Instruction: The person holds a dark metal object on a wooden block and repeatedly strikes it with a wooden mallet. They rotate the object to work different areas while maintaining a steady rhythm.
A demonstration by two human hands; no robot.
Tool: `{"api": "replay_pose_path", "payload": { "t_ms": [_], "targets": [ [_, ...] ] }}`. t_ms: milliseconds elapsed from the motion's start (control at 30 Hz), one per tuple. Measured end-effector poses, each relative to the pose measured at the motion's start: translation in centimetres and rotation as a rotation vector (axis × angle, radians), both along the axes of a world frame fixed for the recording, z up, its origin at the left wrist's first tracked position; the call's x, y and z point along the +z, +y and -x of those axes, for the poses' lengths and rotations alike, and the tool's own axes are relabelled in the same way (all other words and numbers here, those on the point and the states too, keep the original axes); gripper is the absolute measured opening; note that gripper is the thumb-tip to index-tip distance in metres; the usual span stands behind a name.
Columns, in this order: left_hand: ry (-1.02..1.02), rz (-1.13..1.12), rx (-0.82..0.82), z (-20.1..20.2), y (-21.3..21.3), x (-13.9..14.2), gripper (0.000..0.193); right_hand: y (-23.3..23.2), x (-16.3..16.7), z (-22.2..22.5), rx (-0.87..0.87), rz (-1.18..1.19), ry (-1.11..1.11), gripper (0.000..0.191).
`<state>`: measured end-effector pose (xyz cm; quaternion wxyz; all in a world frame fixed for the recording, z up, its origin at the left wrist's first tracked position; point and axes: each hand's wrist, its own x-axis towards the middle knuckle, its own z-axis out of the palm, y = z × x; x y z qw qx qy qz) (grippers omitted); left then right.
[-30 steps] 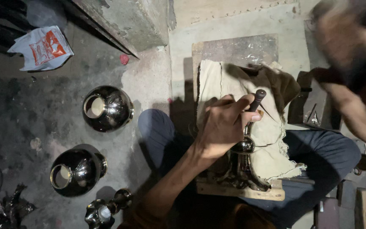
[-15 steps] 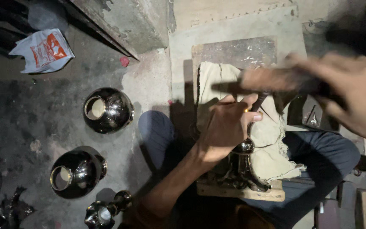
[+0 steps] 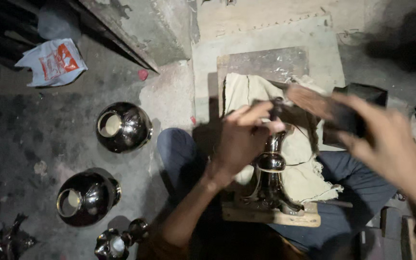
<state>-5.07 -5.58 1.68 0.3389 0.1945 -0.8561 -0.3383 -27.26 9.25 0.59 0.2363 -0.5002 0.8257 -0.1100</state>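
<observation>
My left hand point(image 3: 244, 139) grips a thin dark punch tool point(image 3: 276, 108) and holds it upright on a shiny dark metal piece point(image 3: 270, 180). That piece has a narrow neck and a flared base, and it rests on a beige cloth point(image 3: 246, 91) over a wooden board point(image 3: 270, 217) on my lap. My right hand point(image 3: 386, 144) is raised at the right, blurred, and grips a wooden mallet point(image 3: 321, 107) whose head is right at the top of the punch.
Two round polished metal pots point(image 3: 123, 127) point(image 3: 86, 197) stand on the dark floor at the left. Smaller metal parts point(image 3: 119, 240) lie at the bottom left. A white plastic bag point(image 3: 54, 62) is at the upper left. A flat stone slab point(image 3: 266, 62) lies beyond my knees.
My right hand has swung the mallet down from high at the right onto the punch's top. My left hand has stayed on the punch.
</observation>
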Motion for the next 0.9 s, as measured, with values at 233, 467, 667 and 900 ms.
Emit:
{"api": "replay_pose_path", "payload": {
  "t_ms": [233, 467, 667, 900],
  "targets": [
    [-0.108, -0.181, 0.082, -2.3, -1.7, 0.7, 0.026, 9.6, -7.7, -5.6, 0.362, 0.5, -0.388, 0.057],
    [0.001, -0.367, -0.163, -1.3, -1.2, -0.2, 0.029, 11.0, -7.6, -9.0, 0.437, 0.253, -0.073, 0.074],
    [0.026, -0.274, -0.13, -0.7, -0.7, -1.5, 0.034, 9.5, -3.5, -6.6, 0.499, 0.284, 0.042, 0.082],
    [0.064, 0.37, -0.061, 0.1, -0.5, -2.2, 0.017, 6.4, -0.5, -1.3, -0.003, 0.485, 0.03, 0.055]
  ]
}}
